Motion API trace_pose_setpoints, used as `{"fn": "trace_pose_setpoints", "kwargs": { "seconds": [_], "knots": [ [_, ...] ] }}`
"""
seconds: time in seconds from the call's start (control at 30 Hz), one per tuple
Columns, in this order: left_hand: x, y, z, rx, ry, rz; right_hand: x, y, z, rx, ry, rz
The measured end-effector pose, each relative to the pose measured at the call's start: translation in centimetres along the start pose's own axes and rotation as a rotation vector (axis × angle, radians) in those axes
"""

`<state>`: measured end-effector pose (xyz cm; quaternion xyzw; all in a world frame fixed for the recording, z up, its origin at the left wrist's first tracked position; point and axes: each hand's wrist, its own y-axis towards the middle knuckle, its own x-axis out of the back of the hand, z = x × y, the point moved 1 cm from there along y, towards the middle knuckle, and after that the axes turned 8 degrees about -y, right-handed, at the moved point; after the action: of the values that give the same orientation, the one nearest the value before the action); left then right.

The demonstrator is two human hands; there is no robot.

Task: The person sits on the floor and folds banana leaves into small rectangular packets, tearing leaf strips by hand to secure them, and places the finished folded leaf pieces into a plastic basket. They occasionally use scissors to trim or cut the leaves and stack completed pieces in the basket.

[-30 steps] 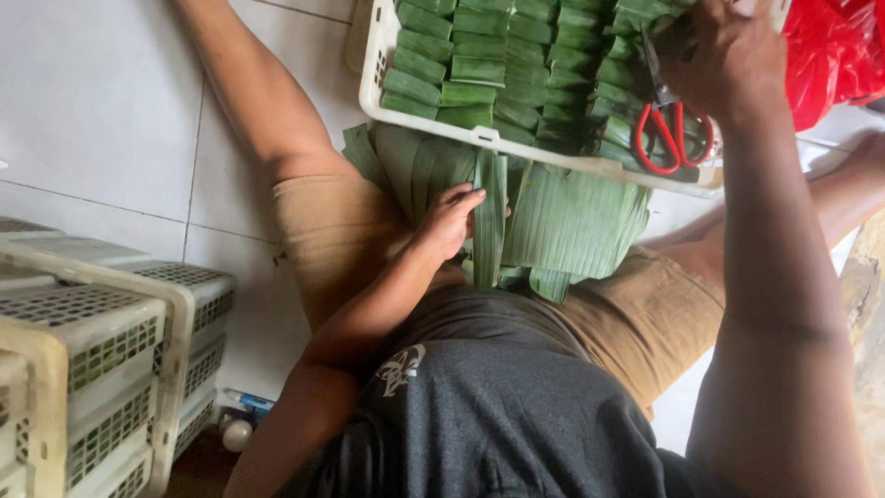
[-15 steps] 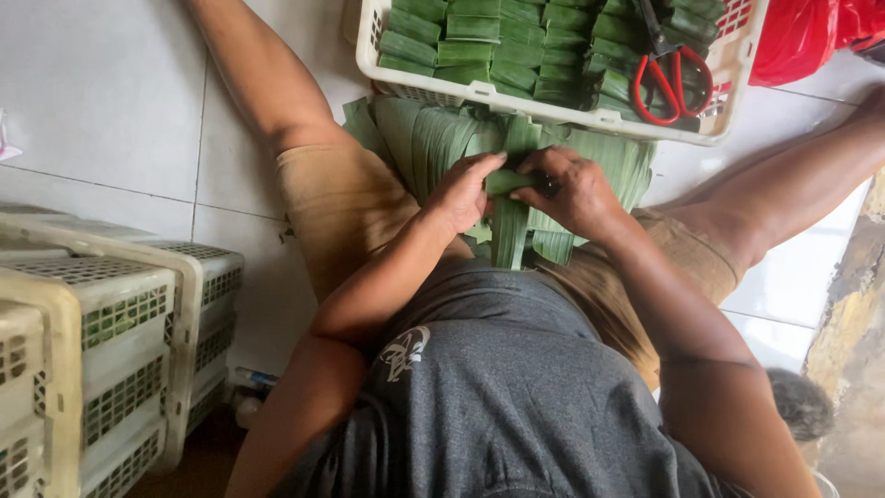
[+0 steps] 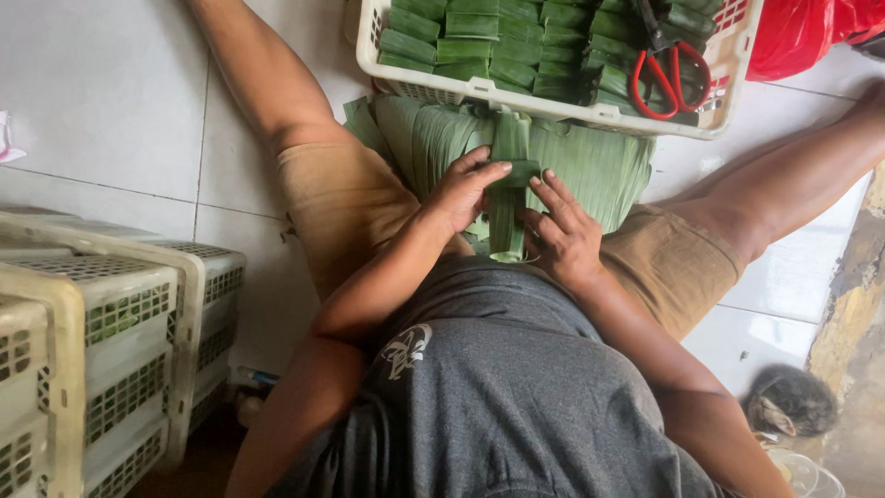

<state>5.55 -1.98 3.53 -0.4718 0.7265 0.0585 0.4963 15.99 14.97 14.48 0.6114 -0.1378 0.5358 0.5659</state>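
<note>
A long, narrow folded banana-leaf strip (image 3: 505,198) lies upright across the person's lap, glossy green with fine lengthwise ribs, a short band of leaf wrapped crosswise near its middle; the left hand (image 3: 458,192) has its grip closed on that band from one side, fingertips pressing its top; the right hand (image 3: 564,231) rests flat against the strip's other side, fingers spread, pinning it rather than clasping; beneath lies a stack of flat leaves (image 3: 590,166); beyond, a white basket (image 3: 479,90) holds folded leaf packets (image 3: 516,41) and red-handled scissors (image 3: 668,78).
</note>
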Motion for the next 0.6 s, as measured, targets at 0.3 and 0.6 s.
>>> {"fn": "trace_pose_setpoints", "kwargs": {
  "seconds": [0.3, 0.6],
  "knots": [
    [-0.3, -2.5, 1.3, 0.000, 0.094, 0.254, -3.3, -0.7, -2.8, -0.471, 0.337, -0.085],
    [-1.2, -3.0, 0.6, 0.024, 0.112, 0.193, 0.5, 1.6, 0.0, -0.049, 0.073, -0.104]
  ]
}}
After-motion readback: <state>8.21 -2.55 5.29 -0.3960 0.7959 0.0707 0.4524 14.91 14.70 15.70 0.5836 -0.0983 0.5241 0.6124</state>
